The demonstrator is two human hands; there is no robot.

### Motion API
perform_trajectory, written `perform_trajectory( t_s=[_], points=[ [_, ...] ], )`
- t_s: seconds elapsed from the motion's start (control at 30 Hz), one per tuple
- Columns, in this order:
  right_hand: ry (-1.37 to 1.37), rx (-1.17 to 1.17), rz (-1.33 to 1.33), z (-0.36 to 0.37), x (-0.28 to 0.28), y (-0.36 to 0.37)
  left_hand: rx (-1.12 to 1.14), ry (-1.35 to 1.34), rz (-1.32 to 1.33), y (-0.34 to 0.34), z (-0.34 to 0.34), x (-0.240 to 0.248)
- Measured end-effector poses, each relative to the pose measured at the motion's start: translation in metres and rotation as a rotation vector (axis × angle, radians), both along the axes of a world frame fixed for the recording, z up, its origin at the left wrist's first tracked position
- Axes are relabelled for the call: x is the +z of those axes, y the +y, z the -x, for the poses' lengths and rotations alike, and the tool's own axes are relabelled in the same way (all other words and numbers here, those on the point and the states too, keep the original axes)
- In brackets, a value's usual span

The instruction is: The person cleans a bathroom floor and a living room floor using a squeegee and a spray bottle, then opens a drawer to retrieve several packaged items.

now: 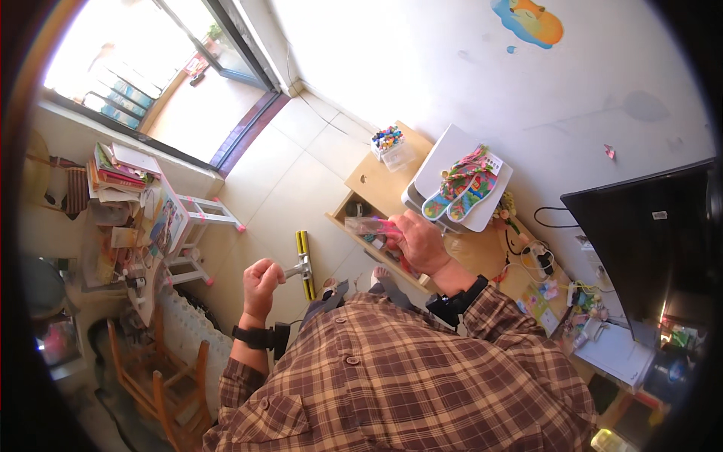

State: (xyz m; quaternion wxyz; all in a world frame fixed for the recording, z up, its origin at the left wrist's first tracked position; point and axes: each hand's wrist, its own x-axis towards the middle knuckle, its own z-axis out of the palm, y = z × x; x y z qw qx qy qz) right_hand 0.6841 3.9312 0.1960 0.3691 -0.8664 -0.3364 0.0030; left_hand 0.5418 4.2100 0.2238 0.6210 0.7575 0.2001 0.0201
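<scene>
My left hand (262,286) is closed in a fist around the grey pole of a mop. The mop's yellow-and-black head (304,264) is down at the floor, left of my feet. My right hand (422,242) pinches a small clear plastic packet (369,225) with pink in it; its exact contents are too small to tell. The packet is above a pulled-out wooden drawer (339,215), which has several small items inside, partly hidden by my hand.
Beside the drawer, a white box-shaped appliance (437,162) carries colourful insoles (461,188). A container of markers (388,138) stands on the wooden cabinet top (367,179). A white step stool (207,215), cluttered shelves and a wooden chair (162,392) are at left; a black monitor (640,233) is at right.
</scene>
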Motion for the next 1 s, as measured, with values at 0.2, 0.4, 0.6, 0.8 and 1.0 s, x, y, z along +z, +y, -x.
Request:
perform_trajectory(
  t_s=[0.2,0.4,0.6,0.8,1.0],
  points=[
    [0.001,-0.072,0.011,-0.001,0.000,-0.010,-0.004,0.016,0.004,0.001,0.000,0.001],
    [-0.009,-0.097,0.026,0.000,-0.006,-0.018,-0.004,-0.006,0.012,0.002,0.001,0.002],
    [-0.042,-0.140,0.016,0.000,-0.011,-0.023,-0.030,0.016,-0.032,0.002,0.000,0.006],
    [0.146,-0.325,-0.016,0.000,-0.047,-0.043,0.009,-0.017,-0.029,0.002,0.005,0.005],
    [0.634,-0.971,-0.298,-0.017,-0.136,-0.096,0.011,-0.059,-0.011,-0.004,0.004,0.004]
  ],
)
